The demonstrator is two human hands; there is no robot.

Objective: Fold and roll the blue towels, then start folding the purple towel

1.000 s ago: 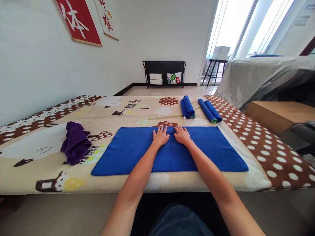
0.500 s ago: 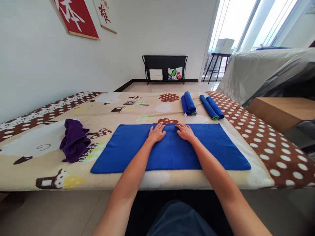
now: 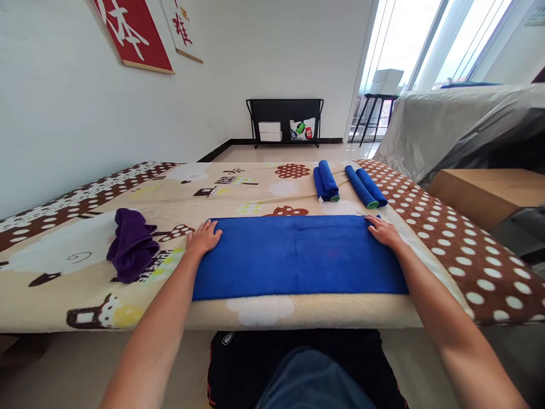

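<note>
A blue towel [image 3: 293, 258] lies spread flat near the front edge of the bed. My left hand [image 3: 204, 237] rests at its far left corner, fingers stretched out over the cloth. At the far right corner, my right hand [image 3: 383, 230] lies with its fingers extended on the towel's edge. Neither hand grips anything. To the left of the towel is a crumpled purple cloth [image 3: 133, 245]. Beyond the towel's right half sit rolled blue towels, one bundle [image 3: 326, 182] and beside it another pair [image 3: 366, 186].
The patterned blanket [image 3: 255, 312] covers the bed, with a brown dotted border on both sides. A wooden box-like piece [image 3: 489, 184] stands close on the right, near plastic-covered furniture [image 3: 460, 119]. A black rack [image 3: 285, 113] is against the far wall.
Both hands have moved apart from the towel's middle, the left one to the left corner and the right one to the right corner. The view has shifted slightly.
</note>
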